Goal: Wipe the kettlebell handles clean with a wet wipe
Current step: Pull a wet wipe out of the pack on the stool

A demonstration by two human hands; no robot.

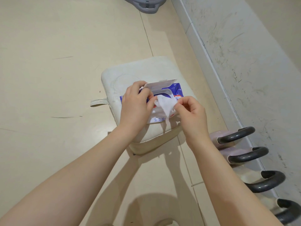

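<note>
A blue and white wet wipe pack (pixel 176 88) lies on a cream padded stool (pixel 130 70), its white flip lid (pixel 160 84) standing up. My left hand (pixel 135 106) presses down on the pack's left side. My right hand (pixel 190 111) pinches a white wet wipe (pixel 165 104) that sticks out of the pack's mouth. Several kettlebells stand in a row along the wall at the right, with dark curved handles (pixel 236 135) (pixel 249 154) (pixel 267 183) (pixel 288 212). Their bodies are pale pink or cream.
The stool has a small strap loop (pixel 98 102) on its left side. A grey plastic base (pixel 145 4) sits at the top edge. A scuffed white wall and skirting (pixel 228 62) run down the right. Pale floor tiles surround the stool.
</note>
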